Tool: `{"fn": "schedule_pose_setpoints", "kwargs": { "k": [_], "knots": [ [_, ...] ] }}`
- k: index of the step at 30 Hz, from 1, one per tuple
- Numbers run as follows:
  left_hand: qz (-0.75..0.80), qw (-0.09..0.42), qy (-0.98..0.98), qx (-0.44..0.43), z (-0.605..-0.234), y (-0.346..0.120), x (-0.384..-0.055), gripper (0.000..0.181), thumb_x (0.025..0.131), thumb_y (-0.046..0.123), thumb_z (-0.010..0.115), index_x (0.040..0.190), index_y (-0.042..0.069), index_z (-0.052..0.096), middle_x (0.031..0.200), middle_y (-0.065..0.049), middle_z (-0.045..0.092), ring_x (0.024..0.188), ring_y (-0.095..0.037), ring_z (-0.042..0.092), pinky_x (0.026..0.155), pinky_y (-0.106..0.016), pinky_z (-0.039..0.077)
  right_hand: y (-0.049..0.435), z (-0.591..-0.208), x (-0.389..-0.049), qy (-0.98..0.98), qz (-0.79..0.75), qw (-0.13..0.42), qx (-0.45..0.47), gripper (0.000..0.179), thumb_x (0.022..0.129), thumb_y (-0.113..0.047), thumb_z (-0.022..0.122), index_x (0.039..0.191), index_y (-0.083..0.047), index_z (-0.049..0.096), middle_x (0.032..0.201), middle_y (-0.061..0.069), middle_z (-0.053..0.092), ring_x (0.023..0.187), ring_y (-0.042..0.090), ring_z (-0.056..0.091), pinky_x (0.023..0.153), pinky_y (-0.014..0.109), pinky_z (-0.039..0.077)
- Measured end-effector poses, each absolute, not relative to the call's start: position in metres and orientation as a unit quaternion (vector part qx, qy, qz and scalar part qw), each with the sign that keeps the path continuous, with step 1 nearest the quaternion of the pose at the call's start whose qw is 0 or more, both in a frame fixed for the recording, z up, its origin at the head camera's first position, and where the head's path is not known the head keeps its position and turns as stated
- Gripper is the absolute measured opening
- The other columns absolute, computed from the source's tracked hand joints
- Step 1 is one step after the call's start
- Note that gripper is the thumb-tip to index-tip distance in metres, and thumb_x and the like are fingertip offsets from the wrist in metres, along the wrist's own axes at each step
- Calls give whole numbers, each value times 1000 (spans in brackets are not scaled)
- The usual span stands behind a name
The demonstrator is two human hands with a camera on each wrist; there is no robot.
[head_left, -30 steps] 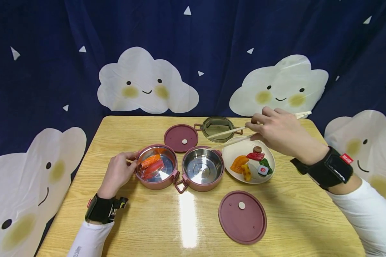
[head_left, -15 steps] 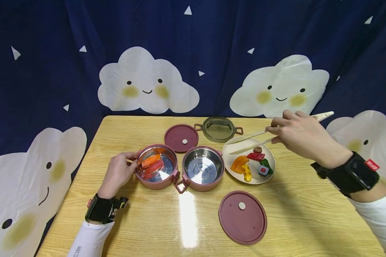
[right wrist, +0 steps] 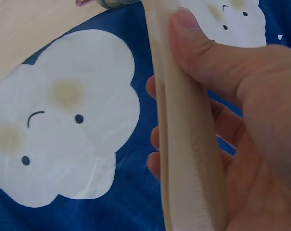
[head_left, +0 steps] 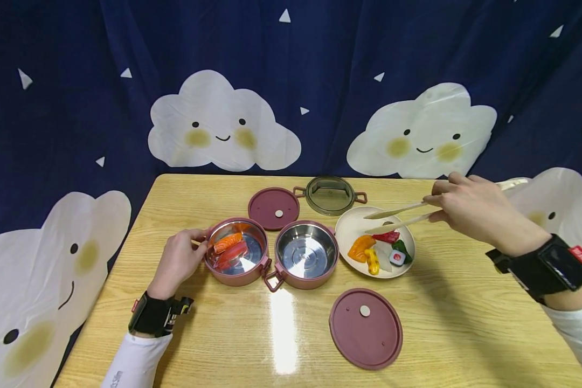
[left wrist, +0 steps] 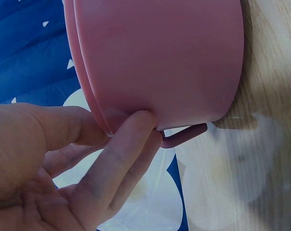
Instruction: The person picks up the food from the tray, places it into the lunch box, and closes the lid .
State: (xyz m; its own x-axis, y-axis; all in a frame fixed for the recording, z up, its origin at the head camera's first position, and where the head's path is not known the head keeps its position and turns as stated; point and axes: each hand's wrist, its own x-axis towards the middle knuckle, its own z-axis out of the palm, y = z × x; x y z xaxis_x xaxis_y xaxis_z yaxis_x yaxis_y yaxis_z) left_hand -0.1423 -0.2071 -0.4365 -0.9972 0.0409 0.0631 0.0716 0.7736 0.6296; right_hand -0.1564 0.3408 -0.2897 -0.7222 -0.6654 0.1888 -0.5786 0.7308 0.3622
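Note:
My left hand (head_left: pixel 179 261) grips the left pink pot (head_left: pixel 237 279) at its outer side. In the left wrist view, thumb and fingers pinch the pot's wall (left wrist: pixel 159 57) by its handle (left wrist: pixel 186 137). Inside lie an orange salmon piece (head_left: pixel 228 243) and a red piece (head_left: pixel 230 255). My right hand (head_left: pixel 480 213) holds beige tongs (right wrist: pixel 188 144), spread and with nothing between their tips, above a cream plate (head_left: pixel 351 223). On the plate are an orange piece (head_left: pixel 360 248), a yellow one (head_left: pixel 372 261), a red one (head_left: pixel 386 236), a dark green one (head_left: pixel 401 249) and a sushi roll (head_left: pixel 396 258).
Beside the left pot stands a second pink pot (head_left: pixel 306 258), with only its steel inside visible. One maroon lid (head_left: pixel 274 205) and a glass lid (head_left: pixel 328 191) with handles lie behind. Another maroon lid (head_left: pixel 366 337) lies nearer on the wooden table (head_left: pixel 213 334).
My right hand has moved to the right with the tongs, whose tips went from over the second pot to over the plate. My left hand stays on the left pot.

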Motion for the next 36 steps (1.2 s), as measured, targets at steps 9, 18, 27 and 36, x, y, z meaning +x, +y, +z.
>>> {"fn": "schedule_pose_setpoints", "kwargs": {
  "k": [9, 18, 27, 36],
  "knots": [
    [-334, 24, -942, -28, -437, -207, -142, 31, 99, 3, 67, 128, -6, 72, 111, -28, 75, 86, -30, 71, 61, -25, 49, 358, -294, -151, -941, -157, 83, 287, 25, 74, -27, 94, 94, -17, 82, 82, 1, 68, 71, 21, 54, 54, 33, 41],
    [-333, 23, -942, -27, -437, -208, -142, 30, 99, 3, 67, 127, -7, 72, 113, -28, 75, 90, -32, 72, 64, -26, 50, 368, -304, -149, -942, -151, 75, 291, 24, 72, -26, 95, 90, -18, 82, 78, 0, 66, 74, 22, 55, 54, 35, 46],
    [-329, 31, -943, -43, -438, -208, -144, 29, 99, 2, 66, 124, -8, 73, 108, -27, 76, 85, -29, 70, 62, -24, 47, 371, -312, -155, -943, -154, 70, 287, 23, 73, -28, 94, 88, -18, 80, 77, 0, 64, 73, 23, 53, 54, 36, 44],
    [-331, 26, -942, -40, -438, -207, -143, 29, 99, 3, 65, 125, -7, 73, 108, -27, 76, 85, -29, 70, 62, -25, 47, 370, -314, -158, -943, -155, 68, 285, 24, 72, -28, 95, 87, -18, 79, 76, 0, 63, 72, 24, 52, 56, 37, 44]
  ]
}}
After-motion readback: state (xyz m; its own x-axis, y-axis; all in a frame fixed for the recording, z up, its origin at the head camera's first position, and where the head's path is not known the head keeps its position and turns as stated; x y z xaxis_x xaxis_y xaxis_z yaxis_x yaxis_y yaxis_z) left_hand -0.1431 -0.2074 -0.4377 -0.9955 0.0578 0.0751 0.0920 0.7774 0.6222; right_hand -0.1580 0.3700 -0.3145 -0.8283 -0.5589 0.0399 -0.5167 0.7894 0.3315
